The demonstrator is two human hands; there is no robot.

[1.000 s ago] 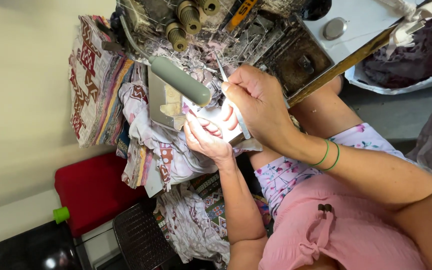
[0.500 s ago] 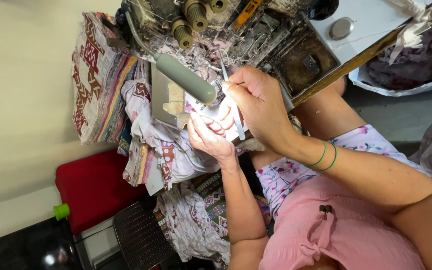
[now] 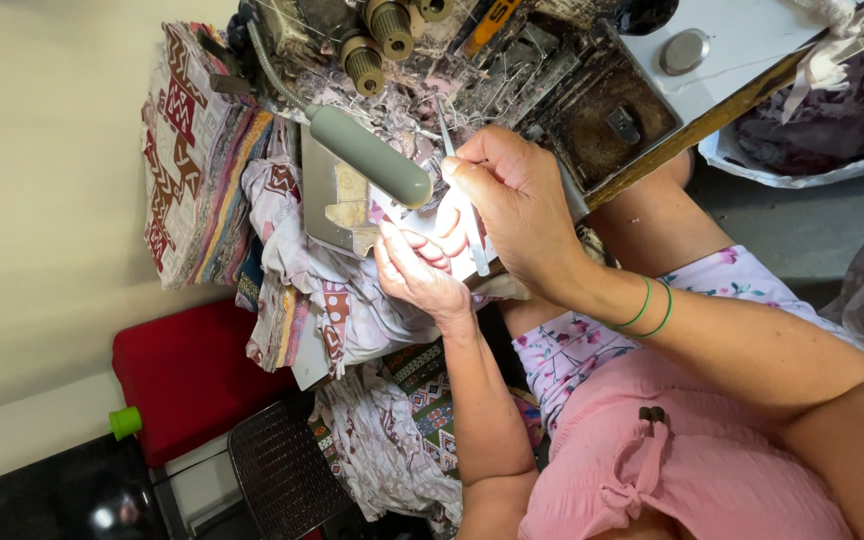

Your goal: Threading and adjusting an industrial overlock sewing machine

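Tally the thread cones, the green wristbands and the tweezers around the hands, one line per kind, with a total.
Thread cones: 3
Green wristbands: 2
Tweezers, pinched in the right hand beside the left hand: 1
Total: 6

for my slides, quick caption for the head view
Right hand holds tweezers at a sewing machine; left hand steadies patterned fabric.

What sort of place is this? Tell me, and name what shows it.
Probably a sewing workshop: a worn sewing machine with thread spools, stacked patterned fabric, and the right hand holding tweezers near the left hand.
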